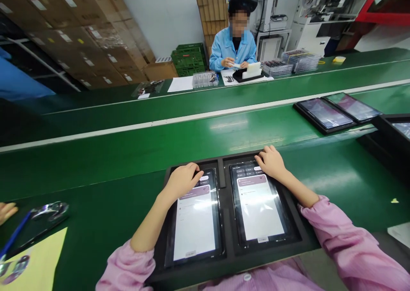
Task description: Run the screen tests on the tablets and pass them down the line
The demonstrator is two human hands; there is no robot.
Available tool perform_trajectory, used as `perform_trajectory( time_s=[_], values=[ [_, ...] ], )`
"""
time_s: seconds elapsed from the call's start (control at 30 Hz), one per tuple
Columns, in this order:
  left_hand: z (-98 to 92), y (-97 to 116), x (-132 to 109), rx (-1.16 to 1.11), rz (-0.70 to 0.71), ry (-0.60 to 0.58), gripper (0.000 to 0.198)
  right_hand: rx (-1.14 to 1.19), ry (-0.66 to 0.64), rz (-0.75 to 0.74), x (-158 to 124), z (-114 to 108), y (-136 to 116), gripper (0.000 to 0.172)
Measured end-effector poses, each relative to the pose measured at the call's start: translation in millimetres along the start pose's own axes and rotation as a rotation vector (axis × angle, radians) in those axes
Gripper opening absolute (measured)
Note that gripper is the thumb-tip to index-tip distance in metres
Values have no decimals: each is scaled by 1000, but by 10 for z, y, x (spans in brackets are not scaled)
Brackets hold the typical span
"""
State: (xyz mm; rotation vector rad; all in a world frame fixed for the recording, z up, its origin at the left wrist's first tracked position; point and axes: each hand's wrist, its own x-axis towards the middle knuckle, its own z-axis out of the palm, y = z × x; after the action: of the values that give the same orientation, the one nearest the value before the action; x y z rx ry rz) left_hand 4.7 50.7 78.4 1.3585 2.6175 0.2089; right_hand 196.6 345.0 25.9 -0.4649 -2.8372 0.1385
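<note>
Two tablets lie side by side in a black foam tray at the near edge of the green belt, their screens lit and showing a white page with a mauve banner. My left hand rests on the top of the left tablet, its fingers on the screen. My right hand lies on the top edge of the right tablet. Neither hand grips anything. Pink sleeves cover both forearms.
More tablets in black trays sit on the belt to the right. At far left, another person's hand is near a dark tablet, a blue pen and yellow paper. Across a second belt, a person in blue handles small parts.
</note>
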Motion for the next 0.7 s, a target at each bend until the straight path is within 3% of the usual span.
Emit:
perform_trajectory(
  time_s=[0.13,0.23,0.33,0.5,0.7],
  values=[
    [-73,-15,-18,-111,-69,-56,32,71,-75,17,38,-115,-6,39],
    [-100,-51,-14,-165,-72,-66,32,67,-223,-32,95,-270,-6,49],
    [-115,-74,6,-159,-73,-83,33,56,-366,-68,241,-404,11,57],
    [-134,-72,43,-119,-65,-75,39,109,-538,-68,511,-481,63,50],
    [-154,-57,92,-72,-82,-71,42,136,-642,-25,566,-573,59,56]
  ],
)
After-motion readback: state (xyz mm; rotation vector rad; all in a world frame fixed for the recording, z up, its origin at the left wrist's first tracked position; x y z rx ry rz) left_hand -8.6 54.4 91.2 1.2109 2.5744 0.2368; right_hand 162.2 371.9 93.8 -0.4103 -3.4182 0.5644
